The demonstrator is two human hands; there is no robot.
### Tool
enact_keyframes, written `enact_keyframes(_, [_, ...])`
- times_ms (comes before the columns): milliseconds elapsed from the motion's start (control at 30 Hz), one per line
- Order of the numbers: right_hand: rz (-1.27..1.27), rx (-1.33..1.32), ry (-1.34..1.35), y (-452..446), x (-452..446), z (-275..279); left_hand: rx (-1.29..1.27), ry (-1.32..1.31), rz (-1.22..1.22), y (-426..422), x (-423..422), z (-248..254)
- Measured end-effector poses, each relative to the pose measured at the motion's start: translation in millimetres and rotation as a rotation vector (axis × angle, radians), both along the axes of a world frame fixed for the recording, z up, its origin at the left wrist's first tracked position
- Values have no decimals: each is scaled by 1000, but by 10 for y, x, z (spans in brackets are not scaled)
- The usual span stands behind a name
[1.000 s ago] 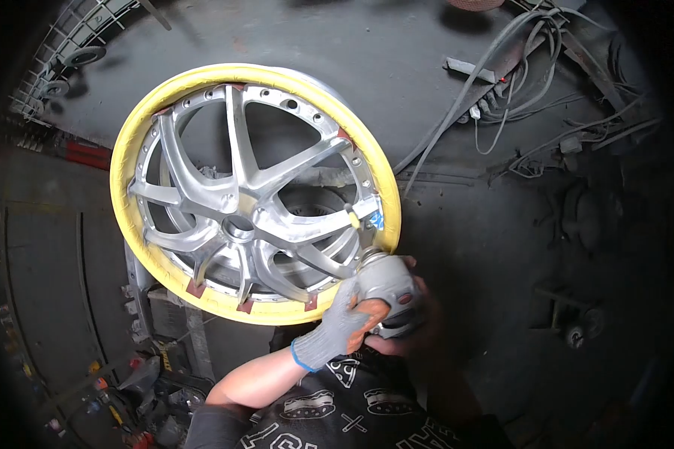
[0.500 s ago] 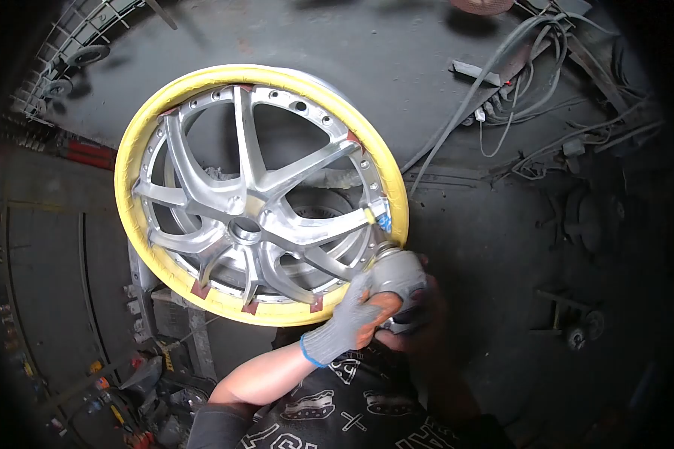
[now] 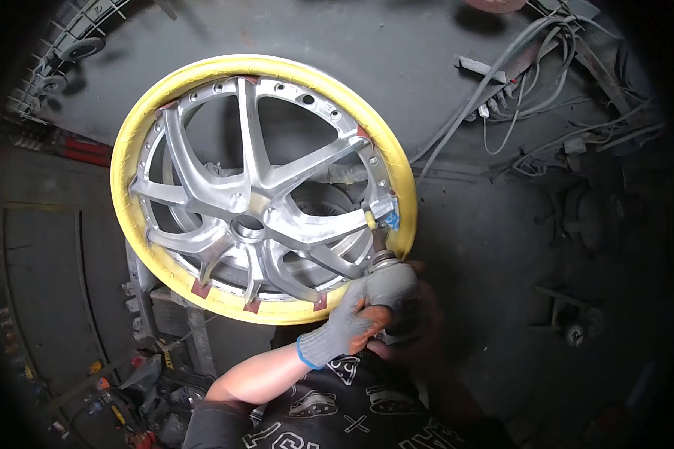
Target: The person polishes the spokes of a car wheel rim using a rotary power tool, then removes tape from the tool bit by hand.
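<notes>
A silver multi-spoke wheel rim (image 3: 249,228) is edged with yellow tape (image 3: 131,209), with small dark red patches at several spoke ends. My left hand (image 3: 348,322), in a grey and orange glove, is closed around the side of a grey power tool (image 3: 393,286). The tool's small yellow tip (image 3: 370,219) is at the outer end of the right-hand spoke, beside a blue patch (image 3: 392,217). My right hand (image 3: 418,307) is dim and blurred behind the tool's far side; its fingers are mostly hidden.
Grey cables and hoses (image 3: 532,82) hang at the upper right. A wire rack (image 3: 67,56) stands at the upper left. Tools and small items (image 3: 153,389) lie at the lower left. Small wheels (image 3: 575,334) on a frame show at the right.
The tool and its tip have shifted slightly right along the spoke's end, with my left hand still around it. The rim appears a little further right and tilted slightly differently.
</notes>
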State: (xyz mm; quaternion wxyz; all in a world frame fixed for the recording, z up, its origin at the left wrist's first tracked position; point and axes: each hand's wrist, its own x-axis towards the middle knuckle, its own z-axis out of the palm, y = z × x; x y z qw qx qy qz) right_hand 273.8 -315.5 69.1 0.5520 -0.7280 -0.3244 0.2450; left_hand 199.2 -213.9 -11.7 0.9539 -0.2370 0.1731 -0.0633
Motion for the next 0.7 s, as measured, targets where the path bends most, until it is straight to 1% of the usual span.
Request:
enact_keyframes(67, [-34, -73, 281, -24, 5, 34, -203, -305, 72, -50, 104, 15])
enact_keyframes(100, [-35, -73, 281, 6, 24, 32, -302, -459, 110, -56, 155, 28])
enact_keyframes(133, [100, -42, 146, 61, 50, 24, -399, -612, 149, -53, 187, 40])
enact_keyframes(200, [235, -5, 17, 145, -20, 14, -489, -758, 189, 25, 95, 79])
enact_keyframes(233, [170, -69, 113, 186, -132, 17, -164, -462, 122, 148, -107, 115])
enact_keyframes(267, [160, -114, 160, 194, -158, 17, 157, -159, 52, 266, -323, 153])
enact_keyframes(333, [139, -205, 252, 211, -208, 16, 477, 149, -22, 285, -467, 142])
enact_keyframes(367, [108, -100, 176, 191, -237, -61, 251, -55, 76, 239, -466, 67])
enact_keyframes(433, [75, 3, 99, 150, -261, -143, 531, 73, -49, 333, -441, 86])
enact_keyframes(467, [53, 47, 109, 124, -266, -163, 529, 74, -53, 217, -406, -29])
enact_keyframes(500, [32, 92, 118, 108, -270, -172, 112, -217, 112, -2, -333, -237])
enact_keyframes(533, [29, 90, 119, 101, -264, -150, -19, -277, 114, 8, -341, -275])
enact_keyframes(633, [27, -62, 232, 140, -305, -102, 22, -177, 96, 193, -563, -282])
enact_keyframes(700, [111, -106, 181, 242, -394, -143, 25, -175, 133, 348, -720, -268])
